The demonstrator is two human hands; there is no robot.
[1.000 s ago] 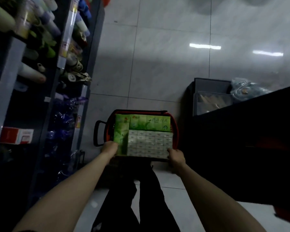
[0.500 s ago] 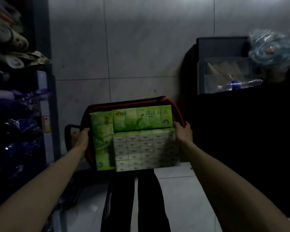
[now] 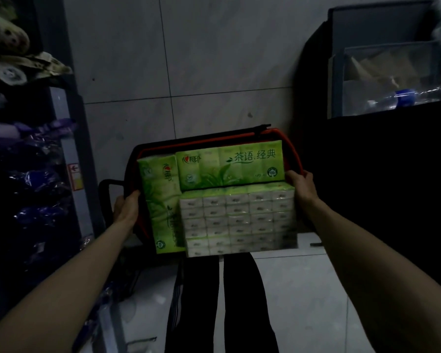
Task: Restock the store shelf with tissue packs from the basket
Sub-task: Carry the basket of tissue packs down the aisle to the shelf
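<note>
A red-rimmed black basket (image 3: 214,142) is held in front of me, above my legs. It is packed with tissue: a wide green pack (image 3: 229,165) along the far side, a second green pack (image 3: 161,205) on end at the left, and a wrapped block of several small white packs (image 3: 237,217) nearest me. My left hand (image 3: 126,208) grips the basket's left side, just beside the upright green pack. My right hand (image 3: 299,183) grips the right rim, and its fingers touch the corner of the white block. The store shelf (image 3: 69,138) stands to the left.
The shelf's levels hold purple-wrapped goods (image 3: 38,184) and rolled items (image 3: 8,57). A dark counter (image 3: 379,187) with a clear box (image 3: 392,77) fills the right. Grey floor tiles (image 3: 201,72) lie between them. A black basket handle (image 3: 106,189) sticks out left.
Both hands slid from the basket's near edge to its left and right sides. The basket now sits closer and larger in view, and the view has tilted further down.
</note>
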